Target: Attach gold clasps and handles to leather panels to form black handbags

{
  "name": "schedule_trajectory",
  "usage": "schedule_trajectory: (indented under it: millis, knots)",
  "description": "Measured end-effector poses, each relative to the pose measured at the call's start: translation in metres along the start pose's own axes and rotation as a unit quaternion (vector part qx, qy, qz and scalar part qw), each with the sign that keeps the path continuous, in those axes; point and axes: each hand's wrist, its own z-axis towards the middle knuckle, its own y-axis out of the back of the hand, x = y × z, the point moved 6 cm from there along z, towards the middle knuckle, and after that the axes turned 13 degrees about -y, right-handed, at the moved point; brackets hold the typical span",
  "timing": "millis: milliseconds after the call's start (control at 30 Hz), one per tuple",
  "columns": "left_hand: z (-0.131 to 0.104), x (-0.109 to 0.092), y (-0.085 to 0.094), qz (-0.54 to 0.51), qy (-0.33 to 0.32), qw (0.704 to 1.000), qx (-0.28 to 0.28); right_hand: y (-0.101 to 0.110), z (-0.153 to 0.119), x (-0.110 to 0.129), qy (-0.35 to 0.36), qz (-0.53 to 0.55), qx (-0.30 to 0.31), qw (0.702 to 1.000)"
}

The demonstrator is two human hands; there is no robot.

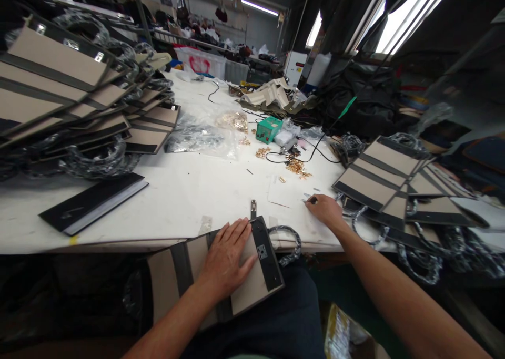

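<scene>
- The bag panel (236, 275) lies half on the person's lap and half over the near edge of the counter (189, 191), pinned only by the left hand (226, 256); I judge that if that hand lifts or shifts, the panel could slide down toward the floor.
- The left hand is spread open and flat, palm down on the tan middle of the panel, fingers pointing far; it grips nothing. The metal lock plate (262, 252) sits on the dark strip just right of the fingertips.
- The right hand (325, 210) reaches to the right on the counter, fingers pinched around a small dark object (313, 201); what it is cannot be told.
- The wrapped handle (290, 243) hangs at the counter's edge between the two hands and might snag the right forearm.
- Loose gold fittings (298, 167) lie farther off, well apart from both hands; a careless sweep could scatter them.
</scene>
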Motion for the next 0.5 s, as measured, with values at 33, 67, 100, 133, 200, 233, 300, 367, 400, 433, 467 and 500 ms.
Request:
schedule_trajectory:
  millis: [33, 67, 100, 133, 200, 233, 300, 367, 400, 433, 467, 500]
  knots:
    - [0.0, 0.0, 0.0, 0.001, 0.0, 1.0, 0.0, 0.001, 0.002, 0.0, 0.004, 0.006, 0.003, 1.0]
    - [0.0, 0.0, 0.0, 0.001, 0.001, 1.0, 0.001, 0.002, 0.003, 0.001, 0.009, 0.013, 0.006, 1.0]
    - [0.0, -0.001, 0.001, 0.001, 0.003, 1.0, 0.001, 0.002, 0.004, 0.001, 0.016, 0.019, 0.011, 1.0]
    - [0.0, -0.001, 0.001, 0.002, 0.004, 1.0, 0.002, 0.003, 0.005, 0.002, 0.023, 0.024, 0.015, 0.999]
    - [0.0, -0.001, 0.001, 0.002, 0.005, 1.0, 0.004, 0.003, 0.007, 0.004, 0.036, 0.031, 0.024, 0.999]
    - [0.0, -0.001, 0.001, 0.002, 0.005, 1.0, 0.004, 0.003, 0.008, 0.005, 0.041, 0.033, 0.028, 0.998]
    - [0.0, -0.001, 0.001, 0.0, 0.007, 1.0, 0.007, 0.004, 0.011, 0.007, 0.051, 0.036, 0.035, 0.997]
    - [0.0, -0.001, 0.001, -0.004, 0.008, 1.0, 0.007, 0.004, 0.014, 0.009, 0.058, 0.039, 0.04, 0.997]
    - [0.0, -0.001, 0.002, -0.006, 0.009, 1.0, 0.006, 0.005, 0.015, 0.009, 0.061, 0.041, 0.041, 0.996]
    - [0.0, -0.002, 0.003, -0.009, 0.01, 1.0, 0.005, 0.006, 0.017, 0.01, 0.062, 0.043, 0.04, 0.996]
    - [0.0, -0.002, 0.003, -0.012, 0.011, 1.0, 0.005, 0.007, 0.018, 0.01, 0.062, 0.045, 0.038, 0.996]
    - [0.0, -0.003, 0.004, -0.015, 0.013, 1.0, 0.007, 0.009, 0.019, 0.01, 0.062, 0.049, 0.033, 0.996]
